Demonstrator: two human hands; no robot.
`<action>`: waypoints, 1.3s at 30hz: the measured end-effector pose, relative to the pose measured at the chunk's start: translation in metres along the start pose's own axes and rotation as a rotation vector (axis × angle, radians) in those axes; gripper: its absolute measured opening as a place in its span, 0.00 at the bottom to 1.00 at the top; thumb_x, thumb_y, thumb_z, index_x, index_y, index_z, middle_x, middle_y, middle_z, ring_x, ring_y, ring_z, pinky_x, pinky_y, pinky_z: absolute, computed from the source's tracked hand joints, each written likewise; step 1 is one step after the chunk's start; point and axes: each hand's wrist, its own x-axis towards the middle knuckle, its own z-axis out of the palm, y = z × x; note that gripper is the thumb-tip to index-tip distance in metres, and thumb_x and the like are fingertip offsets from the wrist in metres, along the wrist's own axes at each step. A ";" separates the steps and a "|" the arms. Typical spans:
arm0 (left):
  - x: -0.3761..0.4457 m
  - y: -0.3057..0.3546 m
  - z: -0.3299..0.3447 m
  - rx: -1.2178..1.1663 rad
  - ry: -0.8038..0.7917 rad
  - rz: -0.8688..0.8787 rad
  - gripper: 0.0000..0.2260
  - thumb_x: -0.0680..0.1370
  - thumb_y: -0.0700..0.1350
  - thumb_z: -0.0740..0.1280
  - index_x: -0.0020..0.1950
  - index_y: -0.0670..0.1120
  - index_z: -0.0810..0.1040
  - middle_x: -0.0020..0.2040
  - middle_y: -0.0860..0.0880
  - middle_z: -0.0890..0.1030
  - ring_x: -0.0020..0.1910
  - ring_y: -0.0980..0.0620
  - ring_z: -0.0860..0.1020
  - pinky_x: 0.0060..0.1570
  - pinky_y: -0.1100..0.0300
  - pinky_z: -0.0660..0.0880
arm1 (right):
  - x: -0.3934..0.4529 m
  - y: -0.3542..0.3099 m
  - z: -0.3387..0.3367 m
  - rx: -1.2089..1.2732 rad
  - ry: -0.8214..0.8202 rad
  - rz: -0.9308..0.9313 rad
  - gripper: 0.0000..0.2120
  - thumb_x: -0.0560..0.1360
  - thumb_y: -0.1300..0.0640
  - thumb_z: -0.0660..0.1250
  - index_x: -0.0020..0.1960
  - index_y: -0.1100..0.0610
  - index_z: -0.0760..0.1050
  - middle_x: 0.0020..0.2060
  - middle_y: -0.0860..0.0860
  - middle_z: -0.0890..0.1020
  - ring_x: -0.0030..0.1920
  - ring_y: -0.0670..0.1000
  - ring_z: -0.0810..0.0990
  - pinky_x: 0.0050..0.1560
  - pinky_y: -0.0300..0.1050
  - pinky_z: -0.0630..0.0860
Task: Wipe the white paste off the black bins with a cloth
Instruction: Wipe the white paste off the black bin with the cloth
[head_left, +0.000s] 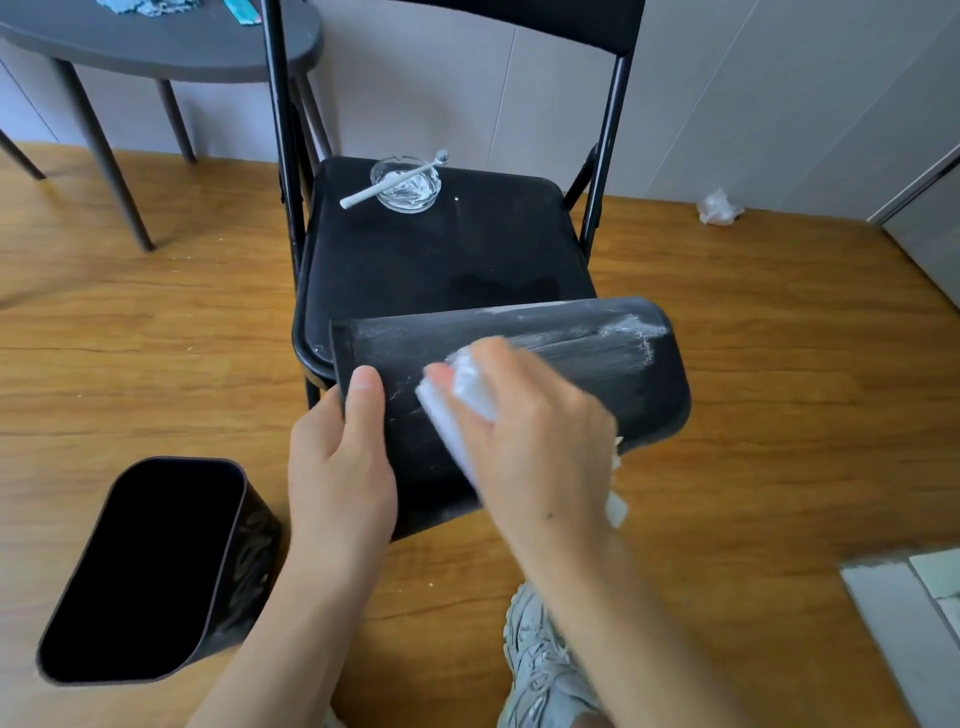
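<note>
1. The right hand (540, 441), at centre frame, grips a bunched white cloth (462, 395) and presses it on the side of a black bin (597, 384).
2. The left hand (343, 467), just left of it, clasps the bin's open rim, thumb on the outer wall.
3. The bin lies tipped on its side, bottom toward the right, overlapping the front edge of a black chair (441, 260); white paste (628, 338) streaks its upper right part.
4. A second black bin (150, 571) stands on the floor at lower left, apart from both hands.
5. On the chair seat, upper centre, a glass dish (408, 187) carries a toothbrush (389, 182).
</note>
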 end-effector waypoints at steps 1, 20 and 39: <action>0.000 -0.001 0.000 0.011 -0.004 0.013 0.23 0.84 0.48 0.57 0.28 0.51 0.65 0.23 0.59 0.69 0.26 0.61 0.67 0.28 0.66 0.65 | 0.006 0.012 -0.002 -0.039 0.034 0.080 0.13 0.74 0.44 0.65 0.39 0.52 0.75 0.29 0.47 0.75 0.28 0.52 0.73 0.25 0.39 0.65; -0.001 -0.004 0.005 0.021 0.030 0.029 0.22 0.84 0.48 0.57 0.29 0.50 0.59 0.22 0.59 0.64 0.25 0.60 0.63 0.27 0.67 0.60 | 0.028 0.045 -0.010 -0.186 0.043 0.224 0.13 0.75 0.44 0.63 0.39 0.52 0.71 0.27 0.46 0.69 0.28 0.54 0.67 0.28 0.41 0.60; -0.001 -0.001 0.004 -0.123 -0.061 -0.137 0.26 0.81 0.60 0.54 0.35 0.40 0.62 0.33 0.47 0.66 0.34 0.49 0.64 0.39 0.52 0.63 | 0.031 -0.004 0.003 -0.104 -0.011 0.092 0.13 0.77 0.45 0.63 0.41 0.53 0.72 0.28 0.46 0.75 0.27 0.51 0.75 0.26 0.39 0.66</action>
